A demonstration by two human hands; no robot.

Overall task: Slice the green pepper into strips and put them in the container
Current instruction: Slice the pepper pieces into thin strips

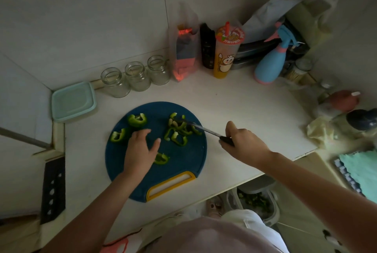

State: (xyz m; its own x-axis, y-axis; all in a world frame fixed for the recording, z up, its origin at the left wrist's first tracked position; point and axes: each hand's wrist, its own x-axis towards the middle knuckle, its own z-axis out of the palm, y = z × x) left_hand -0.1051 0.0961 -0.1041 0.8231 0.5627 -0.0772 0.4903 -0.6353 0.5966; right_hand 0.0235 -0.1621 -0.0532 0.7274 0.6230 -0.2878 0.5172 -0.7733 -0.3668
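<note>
On the round blue cutting board [183, 163], green pepper strips [180, 130] lie in a loose pile on the right, with larger pepper pieces [137, 120] on the left. The right hand [243, 142] grips a knife [204, 129] whose blade reaches into the strips. The left hand [140, 148] hovers, fingers relaxed and holding nothing. A lidded mint container [72, 101] sits by the board's far-left edge

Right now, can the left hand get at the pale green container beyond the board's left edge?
Probably yes. The left hand is open over the cutting board, holding nothing; only two low pepper chunks lie between it and the container. The right hand and knife are on the other side.
</note>
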